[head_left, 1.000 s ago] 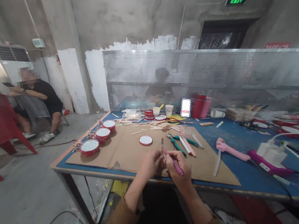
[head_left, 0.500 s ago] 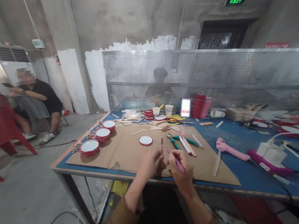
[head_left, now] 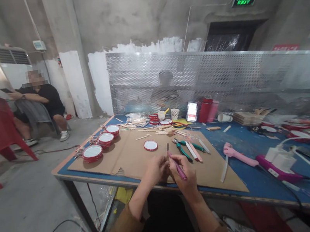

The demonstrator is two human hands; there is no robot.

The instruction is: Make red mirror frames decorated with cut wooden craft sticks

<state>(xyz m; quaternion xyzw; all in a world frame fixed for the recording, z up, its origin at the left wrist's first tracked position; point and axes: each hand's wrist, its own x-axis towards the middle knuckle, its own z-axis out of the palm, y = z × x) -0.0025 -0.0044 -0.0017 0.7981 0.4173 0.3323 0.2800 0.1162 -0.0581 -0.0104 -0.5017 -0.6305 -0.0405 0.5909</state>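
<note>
My left hand (head_left: 157,168) is closed over the cardboard sheet (head_left: 131,155), pinching a thin wooden stick (head_left: 167,148) that points up. In my right hand (head_left: 187,177) is a purple pen (head_left: 179,170), held in a writing grip with its tip at the stick. Whether tip and stick touch, I cannot tell. Just beyond my hands lies a round white disc with a red rim (head_left: 150,145). Green-handled pliers (head_left: 183,151) rest to the right, beside several pens (head_left: 192,151).
Stacks of red-rimmed discs (head_left: 92,153) stand at the left edge. Loose sticks, paper cups (head_left: 175,113) and a red bottle (head_left: 205,110) are at the back. On the right lie a pink glue gun (head_left: 240,156) and a purple power strip (head_left: 280,170). A person sits at far left.
My right hand has moved left with the pen, bringing its tip up to the stick. My left hand stays nearly in place. The seated person has shifted a little.
</note>
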